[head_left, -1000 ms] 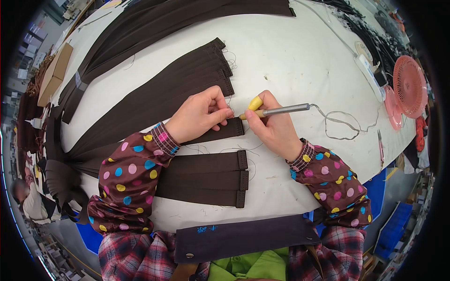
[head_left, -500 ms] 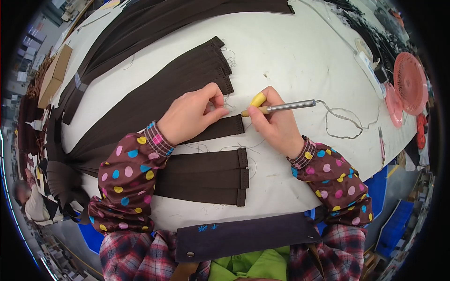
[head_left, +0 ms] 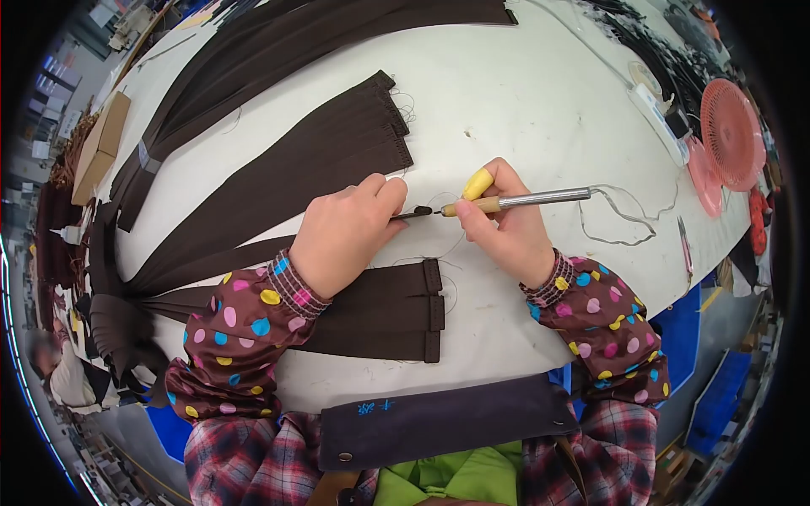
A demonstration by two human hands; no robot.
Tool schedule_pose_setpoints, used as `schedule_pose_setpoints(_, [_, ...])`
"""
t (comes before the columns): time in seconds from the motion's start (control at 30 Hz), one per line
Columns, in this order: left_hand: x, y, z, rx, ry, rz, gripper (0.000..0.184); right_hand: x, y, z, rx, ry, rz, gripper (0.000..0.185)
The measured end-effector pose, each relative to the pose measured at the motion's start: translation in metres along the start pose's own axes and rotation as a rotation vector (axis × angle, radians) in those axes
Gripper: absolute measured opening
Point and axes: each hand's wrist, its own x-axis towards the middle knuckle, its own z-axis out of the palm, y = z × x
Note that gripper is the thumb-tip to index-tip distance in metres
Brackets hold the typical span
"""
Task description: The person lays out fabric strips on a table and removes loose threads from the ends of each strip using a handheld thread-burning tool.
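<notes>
My left hand [head_left: 346, 232] is closed on the end part of a dark brown strip [head_left: 253, 252], which is turned on its edge with its tip showing past the fingers. My right hand [head_left: 510, 232] holds a corded pen-like tool [head_left: 540, 198] with a wooden grip and metal barrel. A yellow cover [head_left: 477, 184] is on one of its fingers. The tool's point is close to the strip's end; whether they touch is hard to tell. Other brown strips with stitched ends [head_left: 380, 312] lie below my left hand, and more [head_left: 295, 152] lie above it.
A long brown bundle [head_left: 278, 42] crosses the back of the white table [head_left: 523, 101]. At the right are a power strip [head_left: 658, 126], a pink basket [head_left: 731, 135] and small snips [head_left: 685, 249]. A cardboard box [head_left: 101, 148] stands left. Another person [head_left: 72, 367] is at far left.
My left hand has taken hold of the strip's end and turned it from lying flat onto its edge. The tool in my right hand has shifted slightly right.
</notes>
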Motion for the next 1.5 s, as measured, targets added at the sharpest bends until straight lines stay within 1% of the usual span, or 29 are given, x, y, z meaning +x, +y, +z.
schedule_pose_setpoints(0.1, [-0.003, 0.0, -0.008, -0.237, -0.098, -0.03, 0.033, -0.001, -0.001, 0.002, -0.006, -0.028, 0.01, 0.019])
schedule_pose_setpoints(0.2, [-0.005, 0.001, -0.008, -0.402, -0.263, -0.111, 0.033, -0.001, 0.003, 0.002, 0.0, -0.047, 0.015, 0.019])
schedule_pose_setpoints(0.3, [0.001, 0.0, -0.001, -0.443, -0.289, -0.138, 0.031, -0.004, 0.007, 0.001, -0.008, -0.053, 0.012, 0.019])
schedule_pose_setpoints(0.4, [0.0, -0.002, 0.006, -0.505, -0.22, -0.014, 0.027, -0.007, 0.008, -0.001, -0.014, -0.066, 0.03, 0.019])
schedule_pose_setpoints(0.5, [-0.002, -0.01, 0.016, -0.5, -0.184, 0.104, 0.019, -0.011, 0.012, 0.0, -0.04, -0.087, 0.016, 0.019])
schedule_pose_setpoints(0.6, [0.003, -0.011, 0.013, -0.609, -0.228, 0.058, 0.013, -0.011, 0.016, 0.002, -0.07, -0.085, -0.008, 0.019])
schedule_pose_setpoints(0.7, [0.004, -0.007, 0.006, -0.735, -0.339, -0.131, 0.011, -0.01, 0.016, 0.003, -0.108, -0.092, -0.008, 0.02])
schedule_pose_setpoints(0.8, [0.005, -0.006, 0.005, -0.777, -0.391, -0.244, 0.01, -0.01, 0.015, 0.003, -0.137, -0.097, -0.014, 0.021])
schedule_pose_setpoints(1.0, [0.006, -0.005, 0.003, -0.782, -0.417, -0.269, 0.011, -0.01, 0.018, 0.004, -0.154, -0.1, -0.018, 0.022])
schedule_pose_setpoints(1.5, [0.006, -0.005, 0.004, -0.79, -0.402, -0.264, 0.011, -0.009, 0.019, 0.005, -0.207, -0.099, -0.026, 0.023])
